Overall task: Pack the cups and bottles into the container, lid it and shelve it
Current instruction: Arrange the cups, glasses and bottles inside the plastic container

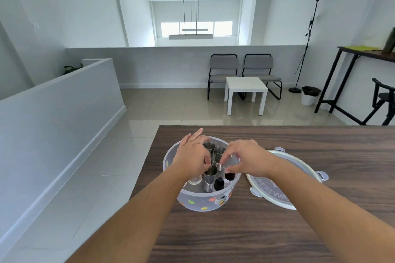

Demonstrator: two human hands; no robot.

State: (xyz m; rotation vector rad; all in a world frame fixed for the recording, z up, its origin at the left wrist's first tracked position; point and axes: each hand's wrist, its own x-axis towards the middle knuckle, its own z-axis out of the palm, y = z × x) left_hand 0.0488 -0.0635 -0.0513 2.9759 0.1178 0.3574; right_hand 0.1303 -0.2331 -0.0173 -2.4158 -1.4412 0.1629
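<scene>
Wood table (277, 230), both hands in container (198, 200), lid (284, 186) lettered "WA"

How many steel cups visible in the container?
4, all inside the container: two at the back, cup and cup; one in the middle under the fingers; one at the front. The hands may hide more.

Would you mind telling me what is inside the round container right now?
The container holds several upright steel cups, two dark bottles and a clear glass. Both hands, left hand and right hand, reach in, hiding the middle and the bottom.
</scene>
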